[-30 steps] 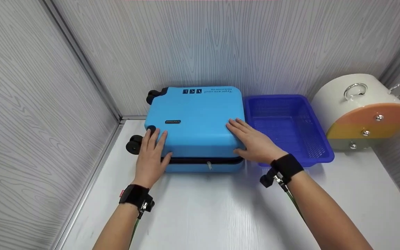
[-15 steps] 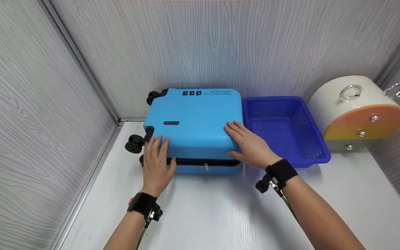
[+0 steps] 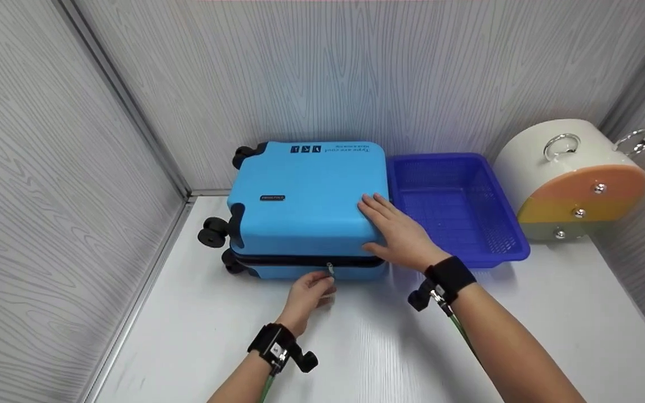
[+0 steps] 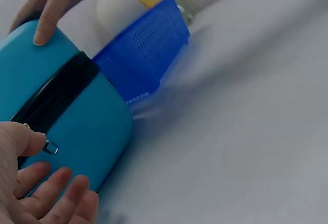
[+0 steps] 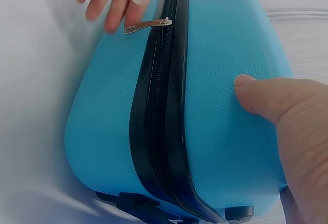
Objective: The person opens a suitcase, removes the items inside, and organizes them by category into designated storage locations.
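Observation:
A light blue hard-shell suitcase [image 3: 311, 190] lies flat, its black zipper band [image 5: 161, 80] running along the near side. My left hand [image 3: 308, 294] is in front of that side, thumb and fingertips right at the metal zipper pull [image 5: 148, 25]. The left wrist view shows the thumb [image 4: 31, 142] beside the pull and the other fingers [image 4: 56, 193] loosely spread below it. In the right wrist view, the pull's free end shows next to the fingertips. My right hand [image 3: 403, 232] rests with straight fingers on the suitcase's right front corner, thumb [image 5: 261, 93] against its side.
A blue plastic basket [image 3: 518, 224] stands close against the suitcase's right side. Farther right is a white rounded container [image 3: 541, 140] with a striped front, knobs and ring handles. Black wheels [image 3: 212, 232] stick out at the suitcase's left end. Wood-grain walls [image 3: 322, 67] border the white table.
My left hand has left the suitcase's left front corner and moved right and down to the zipper pull. The right hand keeps its place on the suitcase.

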`<control>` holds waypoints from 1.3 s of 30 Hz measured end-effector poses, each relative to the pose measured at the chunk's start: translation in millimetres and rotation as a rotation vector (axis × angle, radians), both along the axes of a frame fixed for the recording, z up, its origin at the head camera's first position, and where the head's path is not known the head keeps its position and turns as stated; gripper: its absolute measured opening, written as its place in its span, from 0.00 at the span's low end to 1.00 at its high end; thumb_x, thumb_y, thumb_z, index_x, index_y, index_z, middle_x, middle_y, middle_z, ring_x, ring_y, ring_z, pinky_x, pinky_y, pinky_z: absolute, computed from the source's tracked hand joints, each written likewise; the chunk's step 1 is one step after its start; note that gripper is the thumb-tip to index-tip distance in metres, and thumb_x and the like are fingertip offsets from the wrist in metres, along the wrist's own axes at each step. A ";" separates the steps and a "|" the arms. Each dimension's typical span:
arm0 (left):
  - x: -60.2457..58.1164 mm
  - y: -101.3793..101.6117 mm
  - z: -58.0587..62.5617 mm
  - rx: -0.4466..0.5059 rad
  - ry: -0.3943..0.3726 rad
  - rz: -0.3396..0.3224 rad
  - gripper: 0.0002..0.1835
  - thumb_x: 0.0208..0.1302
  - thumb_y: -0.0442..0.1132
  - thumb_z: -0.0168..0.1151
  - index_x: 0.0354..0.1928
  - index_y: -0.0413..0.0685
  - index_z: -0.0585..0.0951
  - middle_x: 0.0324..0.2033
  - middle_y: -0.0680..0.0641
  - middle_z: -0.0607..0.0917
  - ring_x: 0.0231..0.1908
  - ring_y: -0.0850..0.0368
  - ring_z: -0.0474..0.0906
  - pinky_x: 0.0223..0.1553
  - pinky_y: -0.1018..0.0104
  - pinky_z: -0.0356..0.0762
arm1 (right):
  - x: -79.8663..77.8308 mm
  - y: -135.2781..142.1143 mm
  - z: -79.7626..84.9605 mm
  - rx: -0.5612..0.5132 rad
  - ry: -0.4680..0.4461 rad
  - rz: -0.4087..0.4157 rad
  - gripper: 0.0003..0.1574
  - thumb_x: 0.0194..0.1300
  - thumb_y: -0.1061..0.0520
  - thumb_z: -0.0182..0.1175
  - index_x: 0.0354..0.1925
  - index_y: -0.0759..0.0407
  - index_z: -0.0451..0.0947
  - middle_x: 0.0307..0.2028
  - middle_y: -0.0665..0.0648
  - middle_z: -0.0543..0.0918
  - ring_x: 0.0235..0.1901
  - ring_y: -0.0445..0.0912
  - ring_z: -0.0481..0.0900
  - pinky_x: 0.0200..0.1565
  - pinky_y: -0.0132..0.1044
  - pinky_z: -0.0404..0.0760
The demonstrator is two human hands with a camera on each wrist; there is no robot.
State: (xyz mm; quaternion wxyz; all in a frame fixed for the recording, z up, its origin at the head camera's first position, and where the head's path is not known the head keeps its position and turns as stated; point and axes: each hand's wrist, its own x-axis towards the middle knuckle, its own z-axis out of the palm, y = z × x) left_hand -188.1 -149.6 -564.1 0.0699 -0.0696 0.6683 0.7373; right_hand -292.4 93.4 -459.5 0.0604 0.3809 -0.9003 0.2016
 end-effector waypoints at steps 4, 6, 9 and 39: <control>-1.5 12.8 0.4 0.166 -0.062 0.058 0.32 0.73 0.43 0.64 0.69 0.30 0.67 0.60 0.30 0.75 0.59 0.37 0.77 0.58 0.51 0.79 | -0.6 -2.3 -2.2 -0.015 0.005 0.005 0.55 0.69 0.43 0.68 0.82 0.54 0.50 0.81 0.55 0.51 0.80 0.51 0.43 0.75 0.52 0.55; -2.1 16.1 0.8 0.165 -0.068 0.082 0.31 0.73 0.45 0.65 0.68 0.32 0.68 0.58 0.32 0.77 0.57 0.38 0.78 0.57 0.52 0.80 | -0.9 -2.8 -2.9 -0.028 0.007 0.009 0.55 0.69 0.44 0.69 0.81 0.55 0.51 0.80 0.56 0.52 0.80 0.52 0.43 0.75 0.52 0.56; -3.0 17.3 0.9 0.091 -0.040 0.098 0.28 0.74 0.47 0.64 0.65 0.34 0.72 0.53 0.35 0.81 0.50 0.40 0.81 0.52 0.53 0.83 | -1.4 -3.2 -3.5 -0.031 0.005 0.006 0.56 0.68 0.44 0.69 0.81 0.54 0.51 0.80 0.55 0.51 0.80 0.51 0.43 0.75 0.52 0.56; 0.0 -33.0 -0.3 -0.439 0.200 0.152 0.16 0.77 0.43 0.59 0.52 0.37 0.85 0.40 0.36 0.87 0.36 0.52 0.84 0.39 0.62 0.84 | 0.1 -3.9 -9.8 -0.053 0.018 -0.026 0.57 0.67 0.42 0.70 0.82 0.53 0.50 0.81 0.54 0.50 0.80 0.50 0.42 0.75 0.51 0.53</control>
